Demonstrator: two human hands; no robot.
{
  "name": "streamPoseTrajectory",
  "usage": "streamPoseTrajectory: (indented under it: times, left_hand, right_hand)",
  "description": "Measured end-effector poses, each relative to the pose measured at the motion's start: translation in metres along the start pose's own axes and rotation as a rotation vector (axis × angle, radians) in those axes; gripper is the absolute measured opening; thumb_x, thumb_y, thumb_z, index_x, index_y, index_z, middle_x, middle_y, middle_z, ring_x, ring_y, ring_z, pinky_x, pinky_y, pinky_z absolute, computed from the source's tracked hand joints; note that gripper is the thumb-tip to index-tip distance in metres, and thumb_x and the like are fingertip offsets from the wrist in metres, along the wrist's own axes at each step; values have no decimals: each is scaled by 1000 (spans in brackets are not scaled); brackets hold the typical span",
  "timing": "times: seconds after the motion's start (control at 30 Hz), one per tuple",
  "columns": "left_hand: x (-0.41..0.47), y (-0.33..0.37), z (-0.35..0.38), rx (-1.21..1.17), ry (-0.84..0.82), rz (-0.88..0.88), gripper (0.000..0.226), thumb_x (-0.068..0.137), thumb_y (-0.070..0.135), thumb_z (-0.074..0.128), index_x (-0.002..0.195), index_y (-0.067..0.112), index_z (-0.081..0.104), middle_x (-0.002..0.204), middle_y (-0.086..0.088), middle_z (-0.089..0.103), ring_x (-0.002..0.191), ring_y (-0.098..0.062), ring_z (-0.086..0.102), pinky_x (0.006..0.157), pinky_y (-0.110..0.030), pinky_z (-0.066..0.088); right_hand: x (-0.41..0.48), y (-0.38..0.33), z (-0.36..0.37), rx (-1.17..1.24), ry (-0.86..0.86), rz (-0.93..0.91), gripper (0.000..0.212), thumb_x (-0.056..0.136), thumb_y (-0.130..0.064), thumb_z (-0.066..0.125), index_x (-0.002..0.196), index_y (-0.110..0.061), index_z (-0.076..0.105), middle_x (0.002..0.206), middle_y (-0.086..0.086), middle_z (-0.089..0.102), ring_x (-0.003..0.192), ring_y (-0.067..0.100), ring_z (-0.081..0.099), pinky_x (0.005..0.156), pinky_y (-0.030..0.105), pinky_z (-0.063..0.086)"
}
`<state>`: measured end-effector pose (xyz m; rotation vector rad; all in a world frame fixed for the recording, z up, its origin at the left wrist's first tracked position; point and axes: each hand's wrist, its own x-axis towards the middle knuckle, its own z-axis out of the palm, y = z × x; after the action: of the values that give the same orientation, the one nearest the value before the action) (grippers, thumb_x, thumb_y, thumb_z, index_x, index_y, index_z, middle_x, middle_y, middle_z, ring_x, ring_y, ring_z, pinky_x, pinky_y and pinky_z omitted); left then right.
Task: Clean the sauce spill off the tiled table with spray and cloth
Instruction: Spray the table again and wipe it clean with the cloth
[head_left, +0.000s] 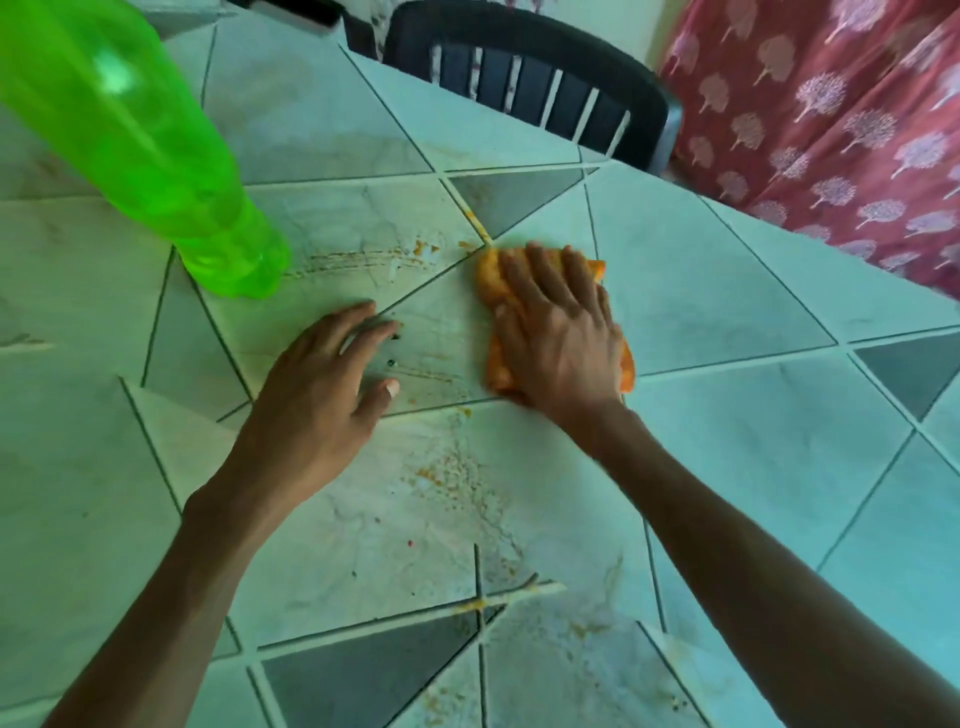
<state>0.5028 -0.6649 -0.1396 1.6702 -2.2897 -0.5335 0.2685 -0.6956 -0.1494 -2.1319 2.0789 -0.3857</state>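
Observation:
An orange cloth (491, 280) lies on the tiled table (727, 291) near the middle. My right hand (558, 332) presses flat on the cloth with fingers spread. My left hand (322, 374) rests on the tiles just left of it, fingers relaxed and holding nothing. Orange sauce streaks (358, 258) run across the tile beyond my left hand, and more smears and specks (452, 480) lie between my forearms. A translucent green bottle (156, 156) stands at the upper left, its base next to the streaks.
A dark slatted plastic chair (535, 78) stands at the table's far edge. Red fabric with white tree prints (841, 114) hangs at the upper right beyond the table edge. More sauce traces (483, 605) sit in the grout near the bottom.

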Motion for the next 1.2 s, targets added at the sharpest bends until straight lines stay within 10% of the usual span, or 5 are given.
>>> streamPoseTrajectory:
  times: [0.2,0.47,0.73,1.0,1.2]
  left_hand:
    - [-1,-11,-9,-5,24,16,44,97,15,51,141,15,50,151,-2,41,138,-20,37,113,-33,30]
    - [9,-19,-7,-1,56,-7,47,94,4,53,140,8,50,147,-3,46,135,-20,40,113,-25,26]
    - [13,-17,-9,-67,71,-45,55,91,-5,52,145,8,46,150,-2,43,138,-18,38,115,-27,29]
    - [8,-13,-10,-126,68,-61,57,95,-4,49,149,10,39,155,1,36,143,-14,30,117,-25,25]
    - [7,-21,-6,-130,62,-19,66,88,-13,51,149,9,39,155,1,35,143,-16,32,115,-17,21]
  right_hand:
    - [-110,5,-14,-51,-187,-560,57,102,-52,37,156,-37,26,165,-9,23,154,24,14,124,47,18]
    - [142,28,8,6,8,101,54,102,-47,28,154,-32,31,164,-2,26,153,29,14,121,55,18]
    - [-30,-6,-5,-32,-131,-564,55,104,-46,37,155,-26,34,160,0,36,150,27,26,121,48,27]
    - [158,33,18,-173,-49,-49,68,95,-62,12,150,-29,35,161,-3,32,151,29,23,118,55,27]
    - [-30,-25,4,-85,-212,-601,57,102,-44,36,157,-31,27,163,-4,28,153,26,19,124,48,17]
